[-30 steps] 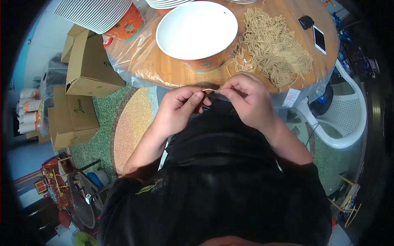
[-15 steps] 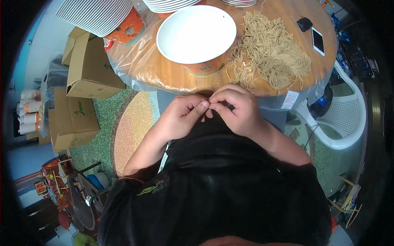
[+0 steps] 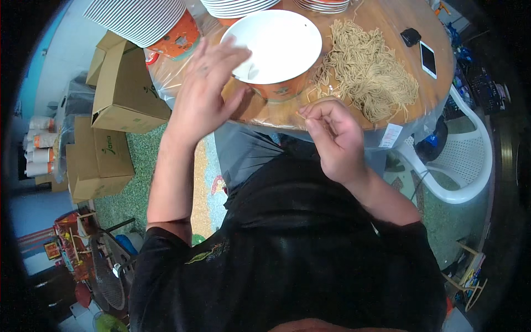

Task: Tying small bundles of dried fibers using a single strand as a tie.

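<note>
My left hand (image 3: 207, 91) is raised over the near left side of the table, its fingers spread and smeared by motion. Those fingertips overlap the rim of a large orange paper tub (image 3: 279, 91) with a white inside; whether they touch it I cannot tell. Near the table's front edge, my right hand (image 3: 334, 130) is closed, thumb and forefinger pinching a thin tan strand (image 3: 300, 115) that barely shows. Just beyond that hand lies a loose heap of tan yarn (image 3: 376, 72), to the right of the tub.
Nested stacks of orange-and-white paper tubs (image 3: 182, 36) stand at the table's far left. A phone (image 3: 427, 60) and a small black object (image 3: 410, 37) lie at the right. Clear plastic covers the wooden table (image 3: 265, 115). Cardboard boxes (image 3: 130, 102) stand left, a white plastic chair (image 3: 462, 191) right.
My hands were together at the table's edge, fingertips meeting. The left has moved up and left toward the tub and opened; the right stays pinched, slightly farther right.
</note>
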